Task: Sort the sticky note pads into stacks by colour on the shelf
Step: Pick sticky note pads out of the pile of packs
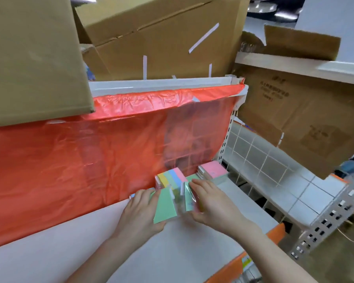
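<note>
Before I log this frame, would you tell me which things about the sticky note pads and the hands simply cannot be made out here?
Head view only:
- Pad in the right hand: motion-blurred and in glossy wrap, so its colour is uncertain.
- Pink stack: pad count too small to tell.
- Multicolour pads: lower parts hidden by the green pad and left hand.
- Items behind the red plastic sheet: only dim shapes.
- Box print: blurred.
</note>
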A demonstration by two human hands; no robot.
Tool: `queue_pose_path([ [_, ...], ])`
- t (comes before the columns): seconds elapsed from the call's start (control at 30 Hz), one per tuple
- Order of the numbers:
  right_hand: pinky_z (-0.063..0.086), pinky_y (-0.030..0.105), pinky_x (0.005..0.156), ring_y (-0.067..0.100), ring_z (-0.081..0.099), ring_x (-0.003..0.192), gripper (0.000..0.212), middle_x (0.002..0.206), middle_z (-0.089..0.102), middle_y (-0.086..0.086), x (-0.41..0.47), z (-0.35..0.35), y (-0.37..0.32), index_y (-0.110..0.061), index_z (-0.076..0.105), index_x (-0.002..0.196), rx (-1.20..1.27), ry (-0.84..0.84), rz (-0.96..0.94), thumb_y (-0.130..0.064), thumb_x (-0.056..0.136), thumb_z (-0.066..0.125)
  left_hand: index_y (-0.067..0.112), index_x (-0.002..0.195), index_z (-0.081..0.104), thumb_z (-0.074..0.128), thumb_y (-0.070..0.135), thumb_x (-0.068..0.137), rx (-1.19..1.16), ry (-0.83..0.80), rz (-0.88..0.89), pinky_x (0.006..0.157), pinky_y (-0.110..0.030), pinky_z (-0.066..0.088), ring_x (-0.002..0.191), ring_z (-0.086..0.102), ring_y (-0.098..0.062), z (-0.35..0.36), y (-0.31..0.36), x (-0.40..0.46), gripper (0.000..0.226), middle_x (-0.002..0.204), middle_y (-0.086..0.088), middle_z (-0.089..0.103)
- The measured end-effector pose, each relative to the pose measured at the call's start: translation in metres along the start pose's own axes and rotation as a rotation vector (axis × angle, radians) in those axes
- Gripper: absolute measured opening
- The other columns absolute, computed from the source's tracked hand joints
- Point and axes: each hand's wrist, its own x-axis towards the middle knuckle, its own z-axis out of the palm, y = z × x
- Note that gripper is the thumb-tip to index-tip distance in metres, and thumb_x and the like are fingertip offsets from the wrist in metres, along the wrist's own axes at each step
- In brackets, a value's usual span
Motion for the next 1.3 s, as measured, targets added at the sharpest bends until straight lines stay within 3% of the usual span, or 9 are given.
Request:
queue_pose_path([
  [0.1,0.048,0.034,0.095,0.023,0.056,0.11,0.067,0.123,0.059,0.003,0.037,0.005,0.011,-0.009,0.058,0.122,0.016,-0.034,-0.056,-0.05,0.07,0.049,0.019,0.12,0.056,0.073,0.058,0.057,0.024,0.007,-0.076,0.072,-0.03,0.054,0.1,0.043,-0.015,-0.002,-0.012,0.004,0.076,0.108,0.006,0.057],
  [0.17,0.039,0.034,0.104,0.022,0.046,0.123,0.073,0.136,0.05,0.003,0.061,0.008,0.017,-0.011,0.048,0.134,0.004,-0.109,-0.1,-0.051,0.074,0.056,0.018,0.12,0.055,0.078,0.056,0.053,0.041,0.011,-0.12,0.073,-0.03,0.053,0.1,0.044,-0.015,-0.004,-0.017,0.004,0.08,0.108,0.005,0.057],
  [0.37,0.029,0.026,0.107,0.019,0.033,0.131,0.076,0.143,0.04,-0.001,0.117,0.015,0.019,-0.014,0.036,0.143,0.009,-0.268,-0.252,-0.04,0.078,0.065,0.018,0.122,0.055,0.079,0.048,0.054,0.076,0.037,-0.262,0.076,-0.032,0.053,0.102,0.048,-0.018,-0.007,-0.025,0.004,0.078,0.111,0.004,0.056],
  [0.6,0.035,0.038,0.106,0.024,0.035,0.129,0.073,0.138,0.043,0.004,0.141,0.028,0.023,-0.015,0.041,0.138,-0.01,-0.444,-0.337,-0.044,0.076,0.066,0.016,0.122,0.055,0.081,0.05,0.053,0.137,0.051,-0.379,0.075,-0.032,0.053,0.102,0.046,-0.017,-0.011,-0.027,0.005,0.081,0.11,0.003,0.057],
  [0.77,0.036,0.037,0.104,0.023,0.036,0.126,0.076,0.135,0.043,0.004,0.14,0.032,0.028,-0.016,0.038,0.141,0.006,-0.475,-0.36,-0.048,0.077,0.066,0.017,0.124,0.056,0.079,0.05,0.057,0.147,0.03,-0.445,0.079,-0.032,0.053,0.104,0.052,-0.02,-0.01,-0.022,0.001,0.079,0.113,0.003,0.057],
  [1.07,0.03,0.037,0.11,0.021,0.027,0.137,0.083,0.151,0.03,0.004,0.13,0.032,0.037,-0.015,0.029,0.147,0.046,-0.353,-0.402,-0.055,0.081,0.061,0.017,0.127,0.051,0.074,0.051,0.06,0.123,0.048,-0.426,0.082,-0.033,0.054,0.106,0.046,-0.017,-0.011,-0.004,0.01,0.079,0.115,0.004,0.055],
  [1.13,0.032,0.035,0.109,0.018,0.034,0.134,0.066,0.147,0.038,0.0,0.122,0.021,0.042,-0.017,0.036,0.143,0.173,-0.229,-0.324,-0.047,0.088,0.057,0.019,0.129,0.048,0.061,0.055,0.064,0.116,0.082,-0.387,0.083,-0.031,0.052,0.107,0.044,-0.016,-0.013,0.006,0.018,0.075,0.116,0.006,0.054],
  [1.23,0.044,0.027,0.095,0.007,0.054,0.11,0.033,0.12,0.059,-0.008,0.102,0.002,0.052,-0.02,0.054,0.126,0.554,-0.016,-0.072,-0.028,0.094,0.053,0.021,0.128,0.048,0.048,0.064,0.066,0.112,0.095,-0.318,0.084,-0.029,0.049,0.106,0.045,-0.015,-0.015,0.025,0.034,0.076,0.115,0.007,0.054],
  [1.3,0.048,0.02,0.084,-0.001,0.059,0.095,0.025,0.105,0.063,-0.013,0.085,-0.009,0.058,-0.023,0.056,0.119,0.809,-0.006,0.11,-0.023,0.094,0.054,0.019,0.127,0.05,0.048,0.068,0.067,0.101,0.108,-0.26,0.082,-0.029,0.049,0.105,0.047,-0.016,-0.012,0.04,0.049,0.077,0.116,0.007,0.054],
])
